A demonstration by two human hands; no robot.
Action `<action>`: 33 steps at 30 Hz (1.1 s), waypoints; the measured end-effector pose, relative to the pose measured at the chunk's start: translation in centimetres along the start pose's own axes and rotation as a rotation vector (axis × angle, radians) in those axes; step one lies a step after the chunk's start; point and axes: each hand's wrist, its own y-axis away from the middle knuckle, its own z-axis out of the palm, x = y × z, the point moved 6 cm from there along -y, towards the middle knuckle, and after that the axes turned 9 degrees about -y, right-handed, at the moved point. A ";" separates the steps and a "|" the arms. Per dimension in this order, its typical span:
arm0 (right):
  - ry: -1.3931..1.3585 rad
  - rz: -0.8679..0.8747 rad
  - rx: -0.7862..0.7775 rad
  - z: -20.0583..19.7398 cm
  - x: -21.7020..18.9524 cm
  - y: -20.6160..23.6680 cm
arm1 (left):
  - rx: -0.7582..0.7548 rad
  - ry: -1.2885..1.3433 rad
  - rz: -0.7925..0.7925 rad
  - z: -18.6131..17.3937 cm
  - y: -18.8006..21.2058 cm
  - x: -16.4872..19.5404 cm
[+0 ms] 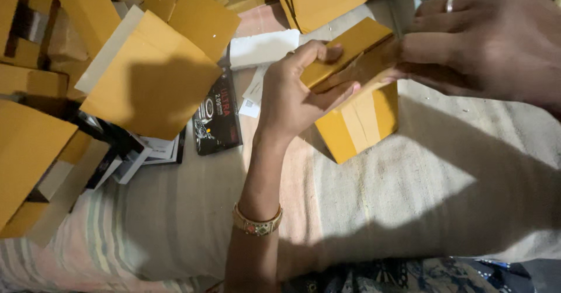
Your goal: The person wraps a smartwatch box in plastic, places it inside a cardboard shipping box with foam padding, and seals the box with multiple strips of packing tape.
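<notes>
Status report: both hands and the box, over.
Left hand grips box at top flap. Right hand presses flap from the other side. Box stands on cloth. Flat cartons piled left, apart.

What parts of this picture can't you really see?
- Inside of the yellow box: hidden in the head view by its flaps and both hands.
- Right hand: its wrist and arm are cut off by the right edge; the fingertips hide under a flap.
- Left hand: the palm faces away.
- Black packet: the lower left part lies in shadow.
- Cardboard pile: cut off by the top and left edges.
</notes>
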 end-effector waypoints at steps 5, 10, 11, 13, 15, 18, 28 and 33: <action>0.071 -0.020 0.028 1.0 -0.8 -1.5 | -0.026 0.104 -0.047 0.2 0.4 -0.8; 0.115 0.003 0.021 1.8 -0.7 -2.1 | -0.030 0.022 -0.041 0.0 0.4 -0.7; 0.129 -0.015 0.062 1.6 -0.9 -2.3 | -0.040 0.021 -0.039 -0.1 0.3 -0.6; 0.129 -0.026 0.104 1.3 -1.2 -2.5 | -0.051 0.004 -0.017 -0.4 0.1 -0.2; 0.105 -0.011 0.108 1.1 -1.2 -2.7 | -0.055 -0.028 0.027 -0.7 -0.1 0.4; 0.207 -0.019 0.117 1.1 -1.4 -2.6 | 0.024 -0.070 0.112 -1.1 0.2 1.7; -0.268 0.391 0.353 2.2 1.1 0.8 | 0.078 -0.143 0.044 1.5 0.4 -0.1; -0.603 0.198 0.342 4.1 4.0 -0.1 | 0.110 -0.160 0.116 1.7 0.3 0.4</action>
